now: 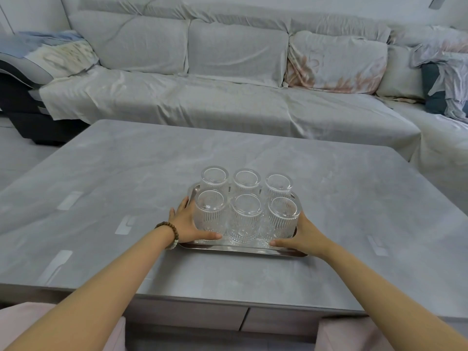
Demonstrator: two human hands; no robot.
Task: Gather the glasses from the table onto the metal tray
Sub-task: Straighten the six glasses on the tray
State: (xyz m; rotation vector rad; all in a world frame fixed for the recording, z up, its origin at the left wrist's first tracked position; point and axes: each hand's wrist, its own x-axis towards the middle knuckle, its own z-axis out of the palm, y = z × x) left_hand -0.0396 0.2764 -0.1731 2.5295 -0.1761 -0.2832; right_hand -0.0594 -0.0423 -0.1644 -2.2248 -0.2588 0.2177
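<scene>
Head view: six ribbed glasses (244, 219), inverted, were recorded in two rows of three on the metal tray (243, 250), set on the grey tabletop (126, 173). Left hand (188, 224) and right hand (305, 235) were pressed to the tray's ends, each grip closed on the tray rim.

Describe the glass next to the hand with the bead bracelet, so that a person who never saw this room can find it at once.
On the grey table before the sofa lies a metal tray with six ribbed glasses in two rows of three. The wanted glass stands in the near row, at its left end. Only this one has the left hand, with a bead bracelet at its wrist, right beside it.
</scene>
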